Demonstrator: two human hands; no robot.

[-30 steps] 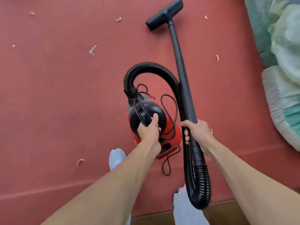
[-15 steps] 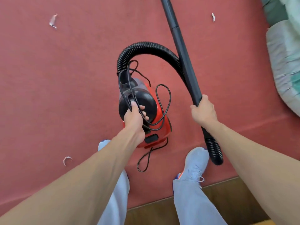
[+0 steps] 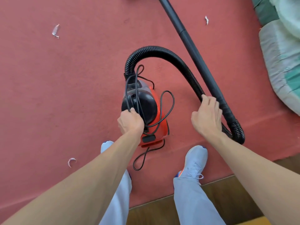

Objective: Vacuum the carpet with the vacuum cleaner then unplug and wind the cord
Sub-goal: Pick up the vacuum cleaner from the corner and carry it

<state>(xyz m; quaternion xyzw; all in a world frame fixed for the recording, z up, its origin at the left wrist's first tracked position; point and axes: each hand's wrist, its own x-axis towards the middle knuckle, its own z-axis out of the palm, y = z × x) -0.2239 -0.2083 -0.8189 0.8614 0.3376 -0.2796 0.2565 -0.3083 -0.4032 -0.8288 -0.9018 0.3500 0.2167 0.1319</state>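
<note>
The right hand (image 3: 207, 116) is now letting go of the black wand (image 3: 196, 51), fingers relaxed beside the ribbed hose (image 3: 164, 53). The left hand (image 3: 130, 121) is gripping the red canister vacuum (image 3: 149, 111) at centre frame, cord (image 3: 167, 101) draped loosely over it. Paper scraps (image 3: 56, 30) are lying on the red carpet (image 3: 65, 95), so vacuuming likely hasn't begun.

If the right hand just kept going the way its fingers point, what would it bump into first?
The right hand points up and slightly right, its fingers already at or nearly touching the black ribbed hose. The hose comes first, then probably the rigid wand just beyond; depth is hard to judge from above.
</note>
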